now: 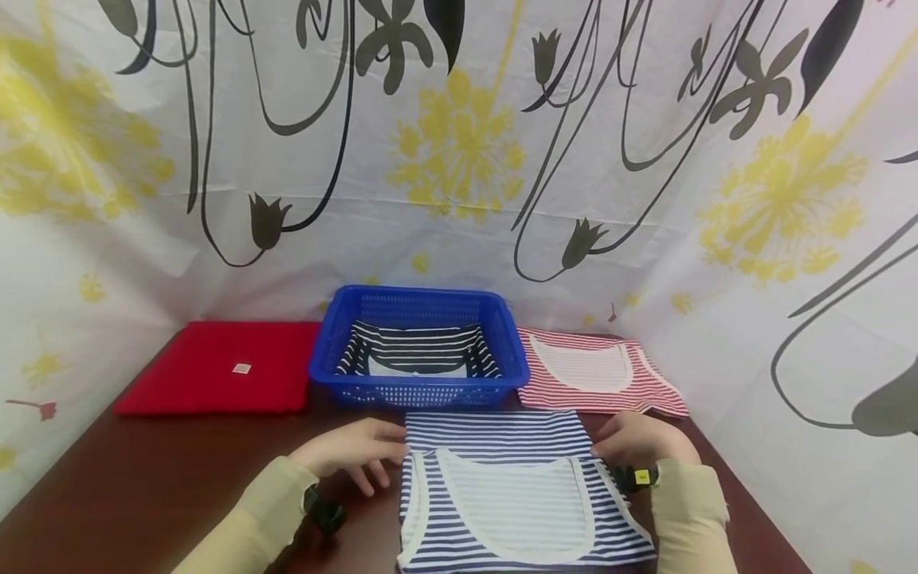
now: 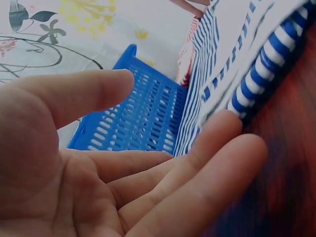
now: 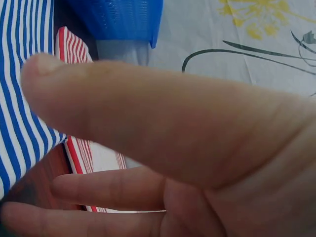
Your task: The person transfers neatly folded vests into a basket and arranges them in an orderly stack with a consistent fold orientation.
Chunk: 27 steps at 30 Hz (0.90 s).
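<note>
A blue-and-white striped tank top (image 1: 495,438) with white trim lies on the table in front of me, its upper part folded toward me. At its left edge is my left hand (image 1: 355,450), palm facing the fabric. The left wrist view shows those fingers (image 2: 197,182) loosely extended, with fingertips close to the cloth edge and nothing gripped. By the right edge is my right hand (image 1: 645,437). Its thumb (image 3: 123,103) stretches straight over the striped cloth in the right wrist view, other fingers spread below. Whether that thumb presses the cloth is unclear.
Behind the top stands a blue plastic basket (image 1: 419,391) holding a folded black-and-white striped garment (image 1: 423,344). A folded red cloth (image 1: 215,367) lies to its left, a red-and-white striped top (image 1: 574,395) to its right. Patterned white sheeting (image 1: 459,239) encloses the dark table (image 1: 201,486).
</note>
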Motion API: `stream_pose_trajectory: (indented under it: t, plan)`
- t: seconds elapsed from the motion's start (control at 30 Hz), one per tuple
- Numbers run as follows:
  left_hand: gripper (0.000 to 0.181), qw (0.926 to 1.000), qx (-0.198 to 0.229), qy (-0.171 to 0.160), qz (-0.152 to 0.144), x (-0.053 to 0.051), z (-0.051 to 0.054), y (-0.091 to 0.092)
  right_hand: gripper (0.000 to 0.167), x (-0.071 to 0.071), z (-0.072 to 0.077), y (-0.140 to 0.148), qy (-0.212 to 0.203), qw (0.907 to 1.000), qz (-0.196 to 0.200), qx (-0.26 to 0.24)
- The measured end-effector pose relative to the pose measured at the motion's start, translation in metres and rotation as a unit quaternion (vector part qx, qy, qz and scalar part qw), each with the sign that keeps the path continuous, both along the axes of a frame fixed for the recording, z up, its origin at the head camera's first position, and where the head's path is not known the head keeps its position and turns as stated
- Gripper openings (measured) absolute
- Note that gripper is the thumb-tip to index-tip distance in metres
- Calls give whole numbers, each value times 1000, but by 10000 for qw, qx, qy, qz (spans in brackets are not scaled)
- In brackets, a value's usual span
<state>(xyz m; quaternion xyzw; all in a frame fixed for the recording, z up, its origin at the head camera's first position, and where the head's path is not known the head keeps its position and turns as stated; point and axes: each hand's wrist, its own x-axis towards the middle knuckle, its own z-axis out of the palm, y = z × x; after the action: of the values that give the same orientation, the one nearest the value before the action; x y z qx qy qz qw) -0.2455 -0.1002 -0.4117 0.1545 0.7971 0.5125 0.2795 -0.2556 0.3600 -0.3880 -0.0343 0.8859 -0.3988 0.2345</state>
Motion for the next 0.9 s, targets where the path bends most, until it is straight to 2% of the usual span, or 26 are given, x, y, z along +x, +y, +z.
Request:
stream_pose_trajectory:
  t: [0.17, 0.27, 0.4, 0.5, 0.63, 0.77, 0.9]
  plan:
    - [61, 9999, 105, -74, 26, 1, 1, 3, 29, -5, -2, -5, -16, 9999, 146, 60]
    - [67, 9993, 278, -167, 163, 1, -1, 6, 25, -6, -4, -8, -66, 9998, 165, -95]
    - [86, 9964, 601, -411, 424, 1, -10, 10, 19, -7, -9, -12, -286, 9979, 217, -545]
    - [95, 9925, 884, -579, 616, -1, -18, 13, 16, -8, -12, -13, -302, 9974, 209, -613]
    - [86, 9872, 1204, -724, 749, -4, -27, 14, 17, -10, -14, -13, -239, 9983, 207, -498]
    - [74, 9856, 1310, -820, 689, -5, -33, 15, 17, -10, -14, -14, -386, 9966, 271, -678]
    - [73, 9865, 1291, -804, 605, -4, -34, 17, 35, -10, -14, -12, -568, 9943, 340, -839]
